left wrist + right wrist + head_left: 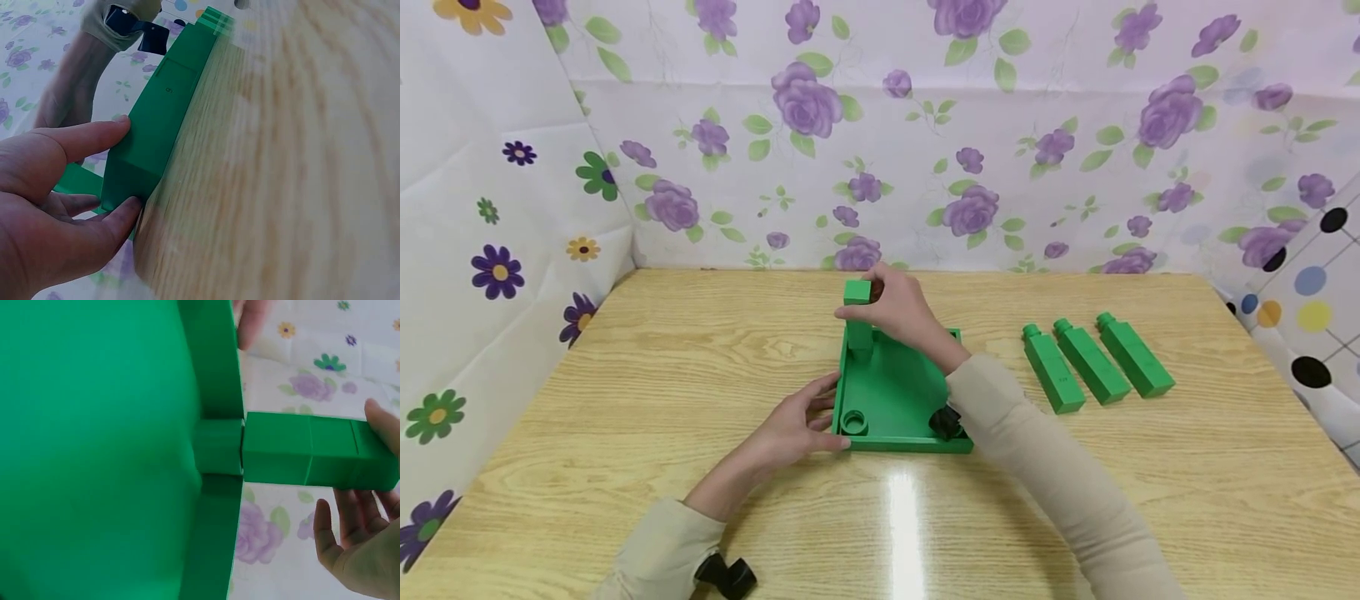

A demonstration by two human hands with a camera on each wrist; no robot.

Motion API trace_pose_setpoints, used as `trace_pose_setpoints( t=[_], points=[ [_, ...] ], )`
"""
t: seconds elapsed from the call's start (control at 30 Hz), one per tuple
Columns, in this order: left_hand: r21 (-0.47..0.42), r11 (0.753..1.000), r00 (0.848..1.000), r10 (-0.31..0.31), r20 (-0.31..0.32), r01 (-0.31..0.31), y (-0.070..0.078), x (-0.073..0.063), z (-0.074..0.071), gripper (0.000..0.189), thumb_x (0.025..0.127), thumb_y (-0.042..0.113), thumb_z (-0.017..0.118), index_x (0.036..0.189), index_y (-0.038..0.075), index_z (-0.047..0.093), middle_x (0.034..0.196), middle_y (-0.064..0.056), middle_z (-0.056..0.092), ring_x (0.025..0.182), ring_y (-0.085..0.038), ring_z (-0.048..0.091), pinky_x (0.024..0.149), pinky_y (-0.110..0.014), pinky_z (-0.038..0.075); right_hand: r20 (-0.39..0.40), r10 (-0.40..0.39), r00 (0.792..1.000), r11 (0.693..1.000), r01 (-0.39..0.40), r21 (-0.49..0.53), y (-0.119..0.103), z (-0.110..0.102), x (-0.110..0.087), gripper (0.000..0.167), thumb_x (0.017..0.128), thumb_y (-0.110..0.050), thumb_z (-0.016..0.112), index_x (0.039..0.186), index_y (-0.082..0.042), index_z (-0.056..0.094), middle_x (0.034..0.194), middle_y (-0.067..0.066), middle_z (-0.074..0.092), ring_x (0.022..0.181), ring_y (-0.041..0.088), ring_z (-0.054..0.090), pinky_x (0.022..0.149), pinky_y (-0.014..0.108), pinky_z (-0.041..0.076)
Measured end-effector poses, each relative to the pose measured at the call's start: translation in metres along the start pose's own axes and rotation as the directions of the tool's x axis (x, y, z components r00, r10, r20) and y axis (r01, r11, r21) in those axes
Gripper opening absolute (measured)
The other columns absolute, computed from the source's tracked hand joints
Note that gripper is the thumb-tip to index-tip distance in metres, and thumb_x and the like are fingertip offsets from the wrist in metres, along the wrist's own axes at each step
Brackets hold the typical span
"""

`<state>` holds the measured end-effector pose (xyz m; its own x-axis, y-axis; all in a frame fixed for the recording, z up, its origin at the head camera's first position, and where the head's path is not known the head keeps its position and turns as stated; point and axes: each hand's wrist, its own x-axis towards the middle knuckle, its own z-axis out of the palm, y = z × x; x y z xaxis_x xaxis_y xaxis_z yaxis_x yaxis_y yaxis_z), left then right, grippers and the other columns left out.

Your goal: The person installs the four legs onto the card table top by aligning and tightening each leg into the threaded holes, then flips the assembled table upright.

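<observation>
A square green tabletop point(898, 392) with raised edges lies underside up on the wooden table. My left hand point(786, 429) holds its near left corner, thumb at the front edge and fingers along the left side. In the left wrist view, thumb and fingers of that hand touch the corner of the green edge point(156, 119). My right hand point(898, 308) grips a green table leg point(859, 337), which stands upright at the far left corner. In the right wrist view, the leg point(281, 450) meets the corner socket point(219, 447). A round socket point(853, 422) shows at the near left corner.
Three more green legs, a left one point(1052, 371), a middle one point(1092, 362) and a right one point(1135, 357), lie side by side on the wooden table point(625, 375), right of the tabletop. Flowered cloth point(910, 150) hangs behind. My right forearm covers the tabletop's right side.
</observation>
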<state>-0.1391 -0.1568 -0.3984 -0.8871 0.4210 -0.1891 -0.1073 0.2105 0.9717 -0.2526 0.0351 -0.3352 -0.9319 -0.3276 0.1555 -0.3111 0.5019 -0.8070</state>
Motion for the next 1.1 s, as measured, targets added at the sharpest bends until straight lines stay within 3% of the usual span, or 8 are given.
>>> trace_pose_setpoints(
  t=[0.17,0.3,0.43,0.53,0.67,0.83,1.1],
  points=[
    [-0.003,1.0,1.0,-0.007,-0.003,0.007,0.0,-0.001,0.0,0.09,0.081,-0.005,0.074,0.153,0.004,0.022,0.145,-0.023,0.037,0.131,-0.038,0.04,0.104,-0.035,0.044,0.084,0.013,0.996,0.999,-0.017,0.047,0.001,-0.004,0.0,0.061,0.082,-0.035,0.078,0.133,-0.011,0.055,0.126,0.007,0.056,0.11,0.022,0.055,0.087,0.035,0.05],
    [0.002,1.0,1.0,-0.015,0.006,0.015,0.001,-0.001,0.001,0.089,0.082,-0.005,0.073,0.154,0.005,0.021,0.146,-0.021,0.035,0.132,-0.038,0.039,0.104,-0.034,0.044,0.219,-0.029,0.975,0.98,-0.015,0.196,0.011,-0.015,0.003,0.067,0.086,-0.029,0.075,0.144,-0.014,0.046,0.144,0.005,0.045,0.126,0.022,0.045,0.1,0.038,0.044],
    [0.005,1.0,1.0,-0.022,-0.001,0.022,0.001,-0.001,0.001,0.09,0.081,-0.006,0.074,0.153,0.006,0.022,0.145,-0.02,0.036,0.132,-0.037,0.039,0.104,-0.033,0.043,0.337,-0.114,0.934,0.914,-0.035,0.405,0.022,-0.025,0.007,0.066,0.091,-0.015,0.069,0.149,-0.011,0.038,0.148,0.007,0.041,0.132,0.022,0.041,0.107,0.039,0.04],
    [0.009,1.0,1.0,-0.018,-0.006,0.018,0.001,-0.001,0.0,0.09,0.081,-0.005,0.074,0.153,0.005,0.022,0.145,-0.021,0.037,0.132,-0.037,0.039,0.104,-0.033,0.043,0.384,-0.171,0.907,0.85,-0.061,0.523,0.025,-0.028,0.01,0.064,0.093,-0.003,0.062,0.15,-0.005,0.033,0.149,0.012,0.039,0.134,0.024,0.04,0.109,0.04,0.038],
    [0.011,1.0,1.0,-0.016,-0.009,0.016,0.001,-0.001,-0.001,0.09,0.081,-0.005,0.074,0.153,0.005,0.022,0.145,-0.021,0.037,0.132,-0.037,0.039,0.105,-0.034,0.042,0.405,-0.205,0.891,0.813,-0.075,0.577,0.027,-0.029,0.012,0.063,0.093,0.004,0.058,0.15,-0.002,0.032,0.149,0.014,0.039,0.134,0.024,0.04,0.109,0.039,0.039],
    [0.006,1.0,1.0,-0.018,-0.001,0.018,0.002,-0.002,-0.001,0.09,0.081,-0.005,0.074,0.154,0.005,0.021,0.145,-0.021,0.037,0.133,-0.037,0.039,0.105,-0.034,0.042,0.394,-0.189,0.899,0.81,-0.084,0.58,0.026,-0.027,0.014,0.06,0.092,0.006,0.059,0.148,-0.002,0.037,0.147,0.017,0.042,0.132,0.027,0.043,0.107,0.04,0.041],
    [0.001,1.0,1.0,0.01,0.023,-0.01,0.001,-0.001,-0.001,0.09,0.082,-0.006,0.073,0.153,0.002,0.019,0.145,-0.025,0.035,0.133,-0.039,0.038,0.104,-0.034,0.043,0.351,-0.134,0.927,0.871,-0.059,0.487,0.027,-0.025,0.014,0.057,0.089,-0.001,0.067,0.143,-0.004,0.048,0.147,0.013,0.041,0.122,0.027,0.05,0.102,0.04,0.045]
  ],
)
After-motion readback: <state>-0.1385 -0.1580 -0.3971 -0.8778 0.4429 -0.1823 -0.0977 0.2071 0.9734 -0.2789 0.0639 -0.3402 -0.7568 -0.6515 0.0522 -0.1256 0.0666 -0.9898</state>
